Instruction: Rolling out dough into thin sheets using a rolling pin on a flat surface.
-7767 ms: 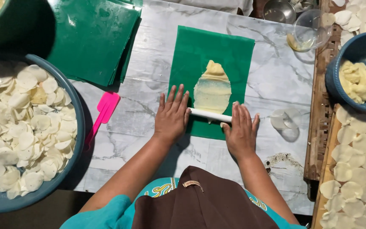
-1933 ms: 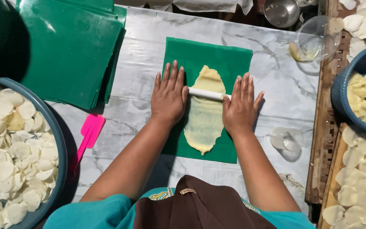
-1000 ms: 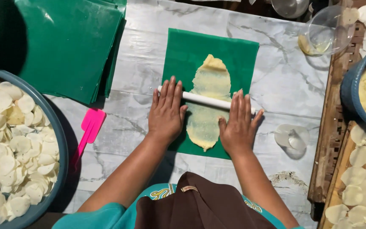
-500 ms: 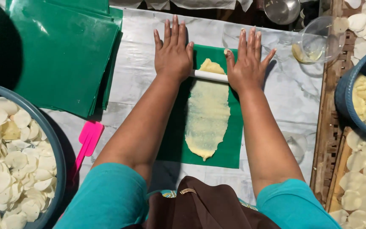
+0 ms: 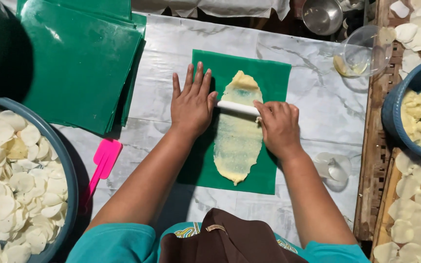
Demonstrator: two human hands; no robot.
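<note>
Mid-roll: left hand flat with fingers spread and right hand curled press the thin white rolling pin across the long pale-yellow dough strip on the green plastic sheet, and I'd judge another even stroke along it is needed.

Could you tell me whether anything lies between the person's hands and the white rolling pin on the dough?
Nothing visible does. The left hand lies flat on one end of the thin white rolling pin and the right hand covers the other end, both touching it directly, across the long flattened yellow dough sheet on the green plastic square.
</note>
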